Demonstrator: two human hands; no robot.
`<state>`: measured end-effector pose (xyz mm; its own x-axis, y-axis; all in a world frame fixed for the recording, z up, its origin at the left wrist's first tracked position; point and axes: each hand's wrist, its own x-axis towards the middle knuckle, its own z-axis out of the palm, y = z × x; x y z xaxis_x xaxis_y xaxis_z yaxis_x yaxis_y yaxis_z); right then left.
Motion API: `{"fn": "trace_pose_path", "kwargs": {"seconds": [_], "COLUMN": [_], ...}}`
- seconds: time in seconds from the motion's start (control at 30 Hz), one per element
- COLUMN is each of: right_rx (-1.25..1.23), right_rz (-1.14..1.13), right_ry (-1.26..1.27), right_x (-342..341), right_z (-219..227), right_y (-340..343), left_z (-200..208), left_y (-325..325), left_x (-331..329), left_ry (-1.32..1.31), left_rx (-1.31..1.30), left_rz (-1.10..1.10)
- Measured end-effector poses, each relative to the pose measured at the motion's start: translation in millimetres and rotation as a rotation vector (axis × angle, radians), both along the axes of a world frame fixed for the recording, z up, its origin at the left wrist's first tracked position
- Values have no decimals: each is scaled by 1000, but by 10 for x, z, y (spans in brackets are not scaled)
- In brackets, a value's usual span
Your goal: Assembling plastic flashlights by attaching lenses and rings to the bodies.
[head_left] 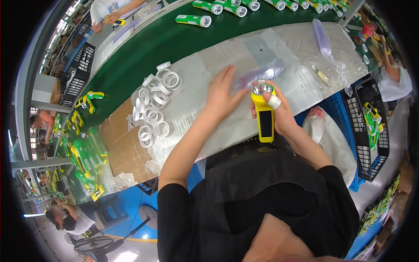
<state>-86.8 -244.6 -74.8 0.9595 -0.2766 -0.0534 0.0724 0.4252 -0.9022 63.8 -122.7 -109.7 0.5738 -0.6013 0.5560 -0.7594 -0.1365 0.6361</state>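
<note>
My right hand [283, 113] is wrapped round a yellow and black flashlight [266, 120], its shiny lamp end pointing away from me. White bands cover parts of two fingers on that hand. To the left, my left hand [222, 94] is spread with nothing in it, its thumb stretching toward the flashlight's head. Just beyond both hands lies a row of clear, round plastic pieces [268, 70] nested together on the plastic-covered bench [196, 126]. A loose heap of white rings [153, 101] sits left of my left hand.
Green and white flashlights [193, 20] lie along the green conveyor belt [126, 54]. More green and yellow ones [87, 153] are piled at left. A clear sleeve [322, 37] and a cutter knife [321, 75] lie at far right. A black crate [371, 131] stands at right; co-workers sit around.
</note>
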Motion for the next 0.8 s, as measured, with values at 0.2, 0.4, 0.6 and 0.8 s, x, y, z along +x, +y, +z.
{"fn": "trace_pose_path", "kwargs": {"seconds": [0.2,0.4,0.6,0.8], "right_rx": [-26,-94,-59,-101], "right_rz": [72,167,348,465], "right_ry": [-37,-37,-65,-80], "right_x": [-31,29,262,565], "right_z": [-12,22,110,1], "right_y": [-35,52,230,383], "left_z": [-259,363,485,388], "left_y": [33,349,604,696], "left_x": [215,-83,-234,-83], "left_ry": [-18,402,-106,-152], "left_rx": [178,-32,-41,-148], "left_rz": [-115,-163,-249,-219]}}
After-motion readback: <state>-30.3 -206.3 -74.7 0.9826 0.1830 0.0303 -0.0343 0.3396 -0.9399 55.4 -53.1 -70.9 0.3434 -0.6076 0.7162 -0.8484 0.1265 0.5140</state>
